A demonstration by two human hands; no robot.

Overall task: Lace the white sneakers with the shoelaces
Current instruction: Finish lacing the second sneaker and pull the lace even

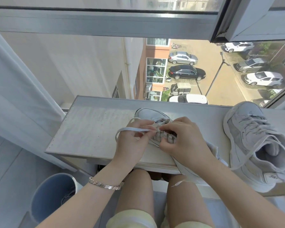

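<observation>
On the table (89, 129), near its front edge: one white sneaker (148, 113), toe towards the window, heel overhanging the edge. Left hand (132, 142) pinches the shoelace (133, 129), which loops out to the left. Right hand (183, 139) has its fingers curled over the eyelet rows, pinching the same shoelace. Second sneaker (253, 145) lies laced at the table's right end, apart from the first. Blue bin (44, 195) stands on the floor, lower left

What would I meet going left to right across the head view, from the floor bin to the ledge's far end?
Blue bin → left hand, pinching the shoelace → right hand → second sneaker on the ledge. The sneaker being laced lies under both hands, so I skip it.
</observation>
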